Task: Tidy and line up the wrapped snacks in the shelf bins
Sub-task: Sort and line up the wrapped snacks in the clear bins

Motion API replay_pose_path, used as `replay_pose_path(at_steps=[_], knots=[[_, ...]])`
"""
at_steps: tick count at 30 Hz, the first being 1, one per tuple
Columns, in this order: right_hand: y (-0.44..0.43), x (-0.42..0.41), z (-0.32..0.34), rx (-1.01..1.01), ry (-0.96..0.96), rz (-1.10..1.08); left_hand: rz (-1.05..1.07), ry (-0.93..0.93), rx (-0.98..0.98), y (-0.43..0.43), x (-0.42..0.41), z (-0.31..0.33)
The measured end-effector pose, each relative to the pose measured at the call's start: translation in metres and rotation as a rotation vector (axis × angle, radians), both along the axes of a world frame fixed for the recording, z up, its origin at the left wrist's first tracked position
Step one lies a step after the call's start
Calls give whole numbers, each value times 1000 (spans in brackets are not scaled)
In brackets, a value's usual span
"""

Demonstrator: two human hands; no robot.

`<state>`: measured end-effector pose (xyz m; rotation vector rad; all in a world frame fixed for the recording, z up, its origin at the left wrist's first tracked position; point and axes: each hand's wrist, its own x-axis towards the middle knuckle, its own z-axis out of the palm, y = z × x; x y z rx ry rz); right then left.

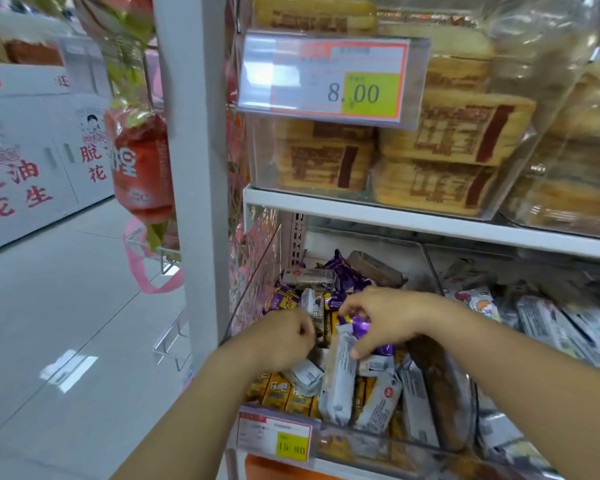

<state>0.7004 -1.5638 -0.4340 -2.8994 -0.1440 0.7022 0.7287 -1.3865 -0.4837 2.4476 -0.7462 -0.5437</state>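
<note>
Pinching purple wrapper (359, 322) with right hand (388, 317) mid clear bin (257, 271), probably separating it from grey bars (338, 386) for regrouping; curling left hand (281, 341) just beside; cannot tell whether gripping anything.

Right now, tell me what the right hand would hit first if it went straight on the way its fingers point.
The right hand pinches a purple wrapper. Straight on, leftward, it would probably meet the standing grey bar, then the left hand; depth is unclear.

Right hand (388, 317) pinches a purple snack (360, 323) in the clear bin (371, 443); left hand (284, 339) curled just beside.
</note>
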Motion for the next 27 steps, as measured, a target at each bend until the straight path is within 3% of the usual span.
replay_pose_path(at_steps=[3, 8, 14, 19, 22, 27], knots=[[1, -1, 1, -51, 5, -9, 53, 4, -53, 2, 1, 1], [-1, 7, -7, -60, 37, -90, 167, -144, -48, -2, 5, -2], [-10, 23, -28, -147, -36, -75, 225, -143, 70, -12, 13, -20], [-16, 25, -31, -238, 12, -52, 220, -54, -27, -12, 18, -26], [-18, 21, -29, -141, -90, -103, 230, 8, -131, -9, 19, -21], [-14, 5, -17, 161, -424, -88, 337, 81, -329, -6, 10, -15]])
